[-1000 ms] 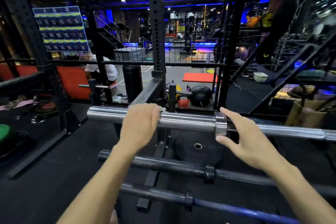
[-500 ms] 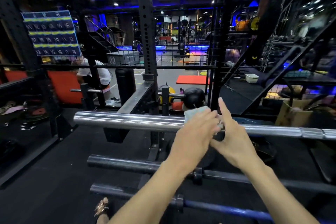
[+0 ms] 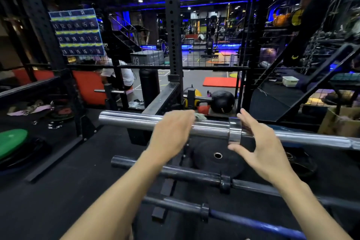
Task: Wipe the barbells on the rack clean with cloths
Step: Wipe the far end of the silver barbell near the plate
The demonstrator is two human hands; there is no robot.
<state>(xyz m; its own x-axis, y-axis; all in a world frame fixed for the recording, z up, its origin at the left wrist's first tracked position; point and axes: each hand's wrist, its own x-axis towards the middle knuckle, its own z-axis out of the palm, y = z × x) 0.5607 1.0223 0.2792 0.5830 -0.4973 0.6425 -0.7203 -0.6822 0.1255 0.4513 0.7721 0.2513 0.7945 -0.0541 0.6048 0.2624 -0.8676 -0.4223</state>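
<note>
A chrome barbell [image 3: 128,120] lies across the rack at chest height, its collar [image 3: 234,131] right of centre. My left hand [image 3: 171,132] curls over the thick sleeve and presses a pale cloth [image 3: 200,117] against it; only a corner of the cloth shows past my fingers. My right hand [image 3: 259,142] cups the bar just right of the collar, thumb below and straight fingers behind it. Two more bars sit lower on the rack: a black barbell [image 3: 175,171] and a blue-shafted barbell [image 3: 253,222].
A black bumper plate [image 3: 218,158] lies on the floor under the bars. A green plate [image 3: 11,140] sits far left. The black rack upright [image 3: 173,41] rises behind the bar. A medicine ball [image 3: 223,101] and a seated person [image 3: 116,74] are beyond.
My left hand has slid the cloth back leftward along the sleeve, away from the collar. My right hand has spread open around the bar beside the collar.
</note>
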